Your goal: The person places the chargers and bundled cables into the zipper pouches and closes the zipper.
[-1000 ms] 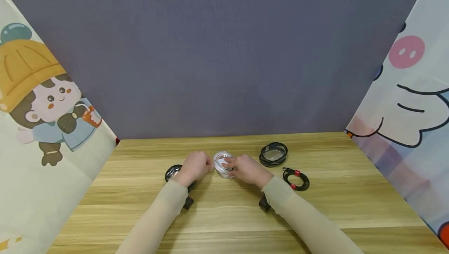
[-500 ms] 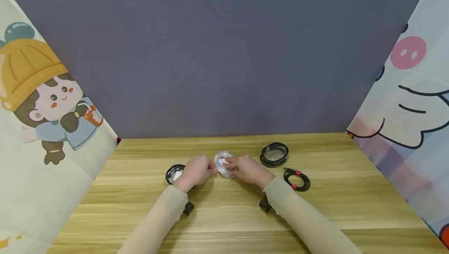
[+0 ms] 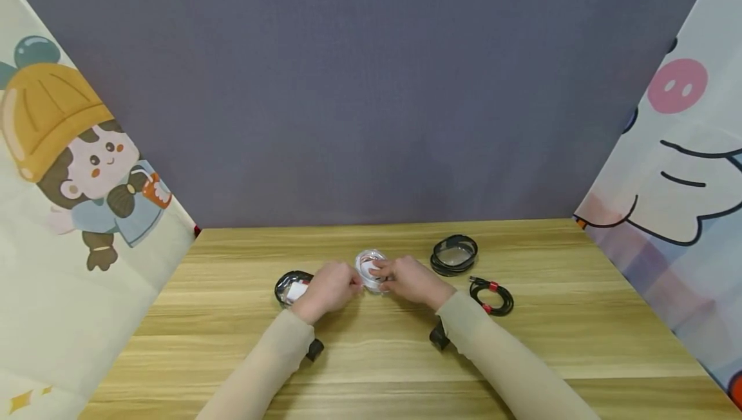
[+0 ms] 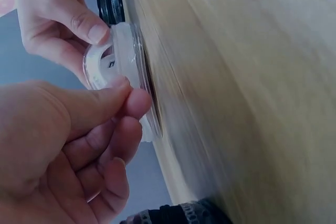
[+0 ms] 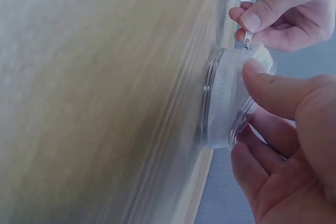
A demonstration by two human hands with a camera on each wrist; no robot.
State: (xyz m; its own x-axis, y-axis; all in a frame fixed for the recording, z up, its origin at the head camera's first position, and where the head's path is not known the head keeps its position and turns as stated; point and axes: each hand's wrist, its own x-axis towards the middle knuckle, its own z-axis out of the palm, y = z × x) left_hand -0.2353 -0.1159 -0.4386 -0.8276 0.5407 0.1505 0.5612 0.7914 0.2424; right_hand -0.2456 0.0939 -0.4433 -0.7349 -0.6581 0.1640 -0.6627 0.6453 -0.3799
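Note:
A small round clear zip case [image 3: 361, 260] with a white rim stands mid-table in the head view. White items lie inside it; one, a white block [image 4: 108, 62], shows a small port. My right hand [image 3: 413, 281] holds the case from the right, thumb on top and fingers along its side. At the case's near-left edge, my left hand [image 3: 330, 288] pinches a small metal zipper pull [image 5: 248, 38] between thumb and forefinger. The other left fingers are curled. In the left wrist view the left fingers hide the pull.
Partly behind my left hand lies a black-rimmed clear case [image 3: 278, 288] with a white block [image 3: 297, 291] in it. Another black-rimmed clear case [image 3: 445, 271] stands at the back right. In front of that is a coiled black cable [image 3: 509, 305] with red ties.
My left hand has moved slightly to the right and nearer along the white-rimmed case's edge, uncovering more of the black-rimmed case. The right hand stays put on the case.

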